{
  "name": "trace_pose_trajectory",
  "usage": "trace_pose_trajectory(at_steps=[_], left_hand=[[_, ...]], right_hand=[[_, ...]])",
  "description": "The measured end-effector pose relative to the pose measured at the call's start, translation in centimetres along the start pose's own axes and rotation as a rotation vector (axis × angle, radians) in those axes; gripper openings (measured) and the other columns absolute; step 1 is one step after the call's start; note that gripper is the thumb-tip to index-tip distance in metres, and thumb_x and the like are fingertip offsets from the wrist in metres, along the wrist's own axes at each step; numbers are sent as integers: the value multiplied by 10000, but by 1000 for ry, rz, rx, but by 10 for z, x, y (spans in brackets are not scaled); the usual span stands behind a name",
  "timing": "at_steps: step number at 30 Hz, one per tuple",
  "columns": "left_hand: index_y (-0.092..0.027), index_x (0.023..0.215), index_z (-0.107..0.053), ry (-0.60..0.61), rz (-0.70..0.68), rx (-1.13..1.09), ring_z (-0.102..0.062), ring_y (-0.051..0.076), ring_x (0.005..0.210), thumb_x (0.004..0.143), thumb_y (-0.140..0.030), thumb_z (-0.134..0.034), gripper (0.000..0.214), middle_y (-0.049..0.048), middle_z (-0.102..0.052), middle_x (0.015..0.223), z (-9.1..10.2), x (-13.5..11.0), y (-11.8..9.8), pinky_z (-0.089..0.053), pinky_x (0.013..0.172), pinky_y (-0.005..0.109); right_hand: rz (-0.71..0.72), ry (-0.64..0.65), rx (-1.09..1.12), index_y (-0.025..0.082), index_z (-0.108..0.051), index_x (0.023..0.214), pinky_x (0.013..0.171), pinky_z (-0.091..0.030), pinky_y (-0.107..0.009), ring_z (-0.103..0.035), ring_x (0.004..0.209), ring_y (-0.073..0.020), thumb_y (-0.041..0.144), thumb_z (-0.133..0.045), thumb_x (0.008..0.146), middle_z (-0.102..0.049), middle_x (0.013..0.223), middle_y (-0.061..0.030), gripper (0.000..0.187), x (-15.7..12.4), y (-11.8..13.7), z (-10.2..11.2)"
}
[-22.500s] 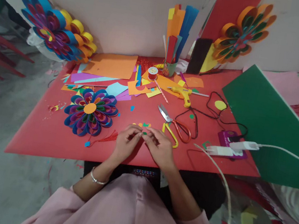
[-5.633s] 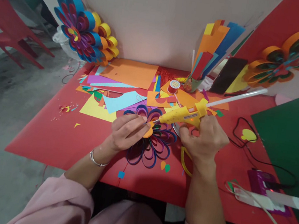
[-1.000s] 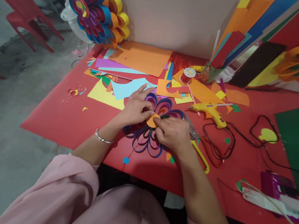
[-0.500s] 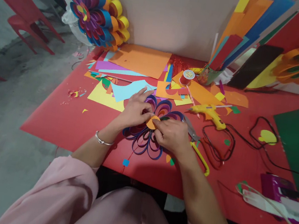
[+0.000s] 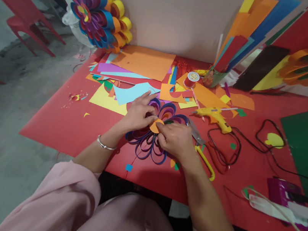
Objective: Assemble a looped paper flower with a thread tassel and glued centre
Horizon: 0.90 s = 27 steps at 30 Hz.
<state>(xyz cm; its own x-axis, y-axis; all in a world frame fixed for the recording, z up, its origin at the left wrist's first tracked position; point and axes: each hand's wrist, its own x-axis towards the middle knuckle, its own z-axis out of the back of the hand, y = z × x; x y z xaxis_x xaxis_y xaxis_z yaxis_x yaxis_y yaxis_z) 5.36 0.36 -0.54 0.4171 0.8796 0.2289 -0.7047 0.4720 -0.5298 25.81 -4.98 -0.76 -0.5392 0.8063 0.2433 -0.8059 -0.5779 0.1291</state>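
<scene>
The paper flower lay on the red table, near its front edge, with both hands over it. The left hand had thumb and forefinger nearly together at the orange disc in its middle, the other fingers loosely spread. The right hand was curled, its fingertips against the disc's right side; whether either pinched or only pressed, one could not tell. Scissors and a yellow glue gun lay to the right.

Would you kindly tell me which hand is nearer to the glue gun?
The right hand: the glue gun lies beyond it, to its right. The left hand is farther off, at the left side of the flower.
</scene>
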Motion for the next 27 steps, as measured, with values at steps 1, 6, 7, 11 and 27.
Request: trace_pose_trajectory(at_steps=[1, 6, 7, 11, 27], left_hand=[[-191, 750, -725, -1, -4, -1, -318, 381, 1593, 843, -224, -705, 100, 77, -501, 1631, 0, 0, 0, -328, 1275, 628], [-183, 792, -744, 1, -26, 0, -316, 376, 1596, 857, -215, -686, 92, 100, -499, 1630, 2, -1, -2, -321, 1283, 615], [-184, 799, -746, 2, -31, -3, -318, 375, 1595, 857, -212, -682, 91, 101, -499, 1629, 3, -1, -2, -323, 1282, 616], [-194, 815, -745, 10, -49, -10, -316, 369, 1597, 817, -159, -669, 84, 89, -486, 1639, 5, -2, -2, -335, 1277, 623], [-212, 862, -801, 3, -182, 11, -343, 333, 1591, 753, -41, -576, 304, 55, -519, 1617, 14, -8, -12, -372, 1278, 600]], right_hand=[[-4, 10, 0, 195, -797, 1128, 621, -229, -360, -654, 716, -204, 221, -530, 881, -802, 803, -71, 365, 0, 0, 1], [-21, 69, -5, 194, -795, 1151, 617, -223, -360, -664, 734, -216, 229, -522, 895, -802, 821, -90, 376, 2, 3, 5], [-27, 79, -5, 194, -795, 1156, 616, -223, -359, -664, 737, -217, 231, -523, 898, -802, 825, -92, 377, 2, 4, 7], [-38, 113, 2, 186, -791, 1174, 616, -230, -356, -665, 746, -219, 221, -527, 895, -802, 841, -98, 386, 3, 5, 10], [-17, 77, -5, 182, -770, 1185, 617, -209, -357, -672, 711, -210, 242, -533, 911, -792, 802, -90, 367, 2, 3, 5]])
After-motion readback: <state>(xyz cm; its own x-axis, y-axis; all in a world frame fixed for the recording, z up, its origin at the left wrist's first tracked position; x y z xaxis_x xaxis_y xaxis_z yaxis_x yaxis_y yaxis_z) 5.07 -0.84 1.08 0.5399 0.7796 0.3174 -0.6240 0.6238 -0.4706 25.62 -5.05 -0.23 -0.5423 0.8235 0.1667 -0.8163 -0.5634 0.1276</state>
